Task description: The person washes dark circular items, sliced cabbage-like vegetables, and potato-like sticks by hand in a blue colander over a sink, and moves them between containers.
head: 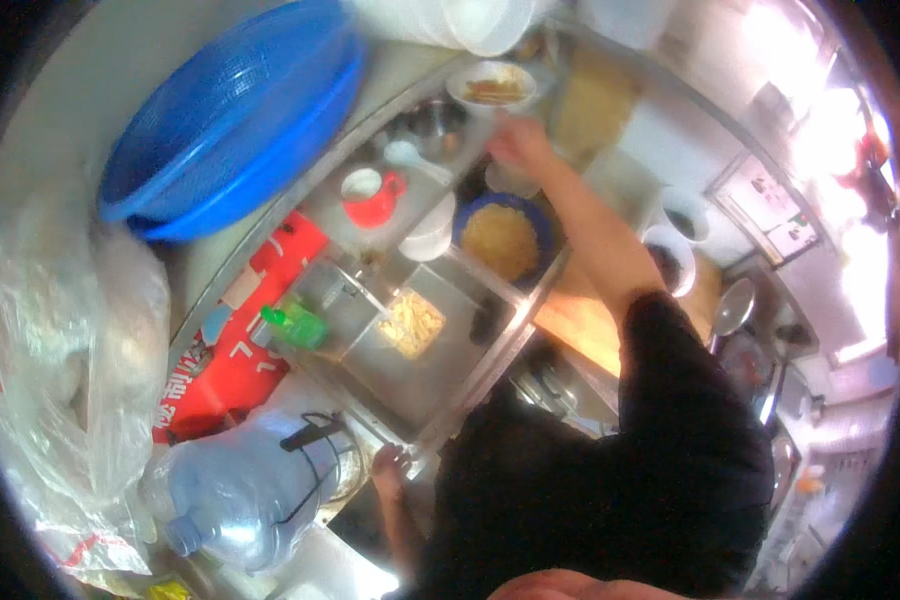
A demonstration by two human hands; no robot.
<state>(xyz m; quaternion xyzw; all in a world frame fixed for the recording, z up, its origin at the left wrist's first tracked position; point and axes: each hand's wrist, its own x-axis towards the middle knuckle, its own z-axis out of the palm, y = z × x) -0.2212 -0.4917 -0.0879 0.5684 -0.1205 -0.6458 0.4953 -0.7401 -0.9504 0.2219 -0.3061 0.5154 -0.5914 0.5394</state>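
My right hand (521, 142) is stretched to the far end of the counter, at the near rim of a white bowl (491, 88) with brownish food strips in it. Blur hides whether the fingers grip that bowl. Below the hand sits a blue bowl (501, 238) heaped with pale yellow food. My left hand (391, 461) is low, at the near corner of a stainless steel sink (427, 397), its fingers bent by the edge. Inside the sink lies a block-shaped portion of pale yellow pieces (412, 324); its container is unclear. A green bottle (296, 325) stands at the sink's left.
A red mug (371, 201), a white spoon (418, 160) and white bowls (427, 232) crowd the counter. Blue plastic basins (240, 127) lean at upper left. A large water bottle (247, 480) and plastic bags (67, 360) lie left. A wooden board (581, 300) is under my right arm.
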